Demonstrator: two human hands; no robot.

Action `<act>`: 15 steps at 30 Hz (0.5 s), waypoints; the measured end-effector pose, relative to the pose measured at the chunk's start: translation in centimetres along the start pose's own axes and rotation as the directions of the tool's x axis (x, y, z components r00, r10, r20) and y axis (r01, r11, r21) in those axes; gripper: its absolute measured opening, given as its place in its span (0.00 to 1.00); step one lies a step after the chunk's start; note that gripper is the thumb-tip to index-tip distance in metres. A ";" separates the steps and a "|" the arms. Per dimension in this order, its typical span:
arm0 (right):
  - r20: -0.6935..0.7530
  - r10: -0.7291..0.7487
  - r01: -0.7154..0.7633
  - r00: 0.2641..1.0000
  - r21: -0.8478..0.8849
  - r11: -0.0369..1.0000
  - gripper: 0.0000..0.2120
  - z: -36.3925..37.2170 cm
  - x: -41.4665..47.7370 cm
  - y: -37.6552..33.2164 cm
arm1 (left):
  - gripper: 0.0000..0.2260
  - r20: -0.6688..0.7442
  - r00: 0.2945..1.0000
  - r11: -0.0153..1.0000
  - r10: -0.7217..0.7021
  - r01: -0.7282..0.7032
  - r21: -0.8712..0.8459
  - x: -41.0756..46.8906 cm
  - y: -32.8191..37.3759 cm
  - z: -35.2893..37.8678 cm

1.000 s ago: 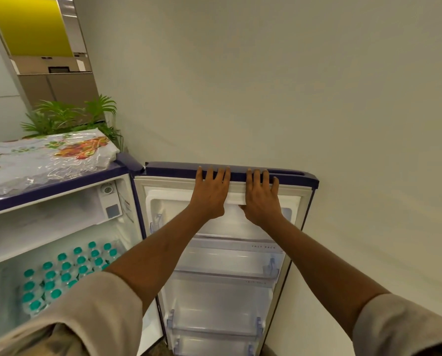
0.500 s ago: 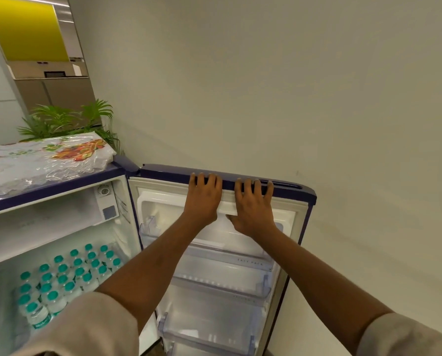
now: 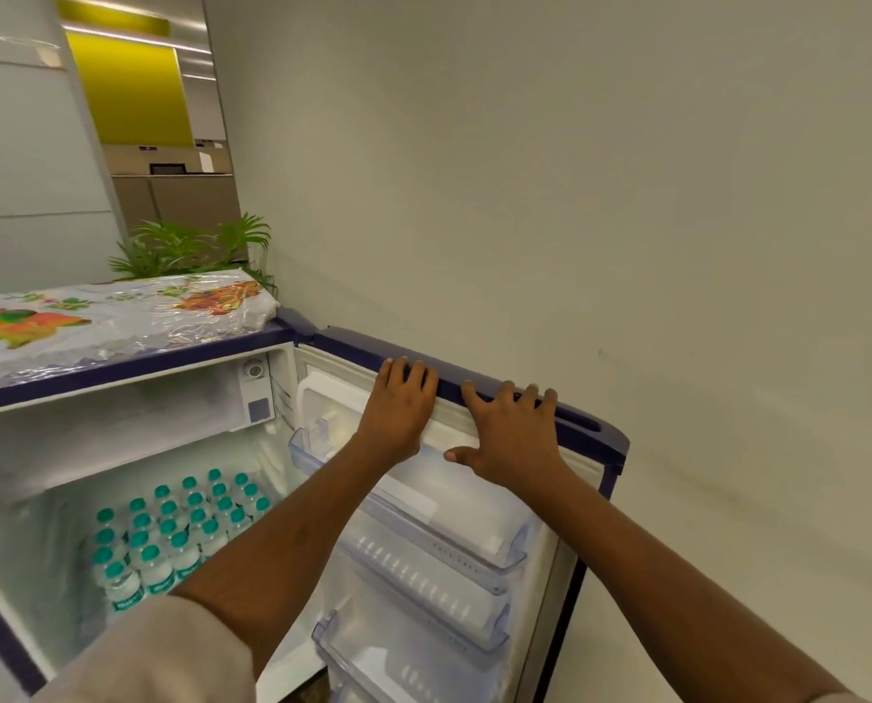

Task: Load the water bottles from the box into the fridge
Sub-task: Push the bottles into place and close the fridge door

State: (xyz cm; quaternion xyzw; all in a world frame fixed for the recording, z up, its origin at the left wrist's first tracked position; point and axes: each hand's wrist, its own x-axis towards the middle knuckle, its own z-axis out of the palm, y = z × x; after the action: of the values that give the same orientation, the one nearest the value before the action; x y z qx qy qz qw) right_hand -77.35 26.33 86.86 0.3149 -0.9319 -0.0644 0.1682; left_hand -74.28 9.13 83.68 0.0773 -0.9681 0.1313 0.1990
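The small blue fridge [image 3: 119,370] stands open, and several water bottles with teal caps [image 3: 180,525] stand packed on its lower shelf. The fridge door [image 3: 583,423] is swung out to the right, its clear door shelves [image 3: 449,550] holding nothing. My left hand [image 3: 398,408] and my right hand [image 3: 510,428] sit side by side on the door's top edge, fingers hooked over the blue rim. The box is not in view.
A floral plastic sheet [image 3: 119,322] covers the fridge top. A green plant [image 3: 195,246] stands behind the fridge. A plain wall [image 3: 626,195] runs close behind the open door on the right. The freezer compartment [image 3: 119,428] sits above the bottles.
Both hands have stayed on the door's top edge. The door's free end has swung a little toward me, so its top edge now slants down to the right.
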 end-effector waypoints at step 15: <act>0.281 -0.250 0.210 0.926 0.166 0.964 0.49 -7.5 -5.2 -7.1 | 0.35 0.183 0.974 0.937 -0.135 0.185 -0.296 -9.2 -4.3 -5.9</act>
State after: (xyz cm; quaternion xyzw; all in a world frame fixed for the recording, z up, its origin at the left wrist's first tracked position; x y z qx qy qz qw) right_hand -66.81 23.73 90.82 0.4192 -0.9053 -0.0687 -0.0051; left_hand -62.88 7.63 86.10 0.1340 -0.9799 -0.0462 0.1403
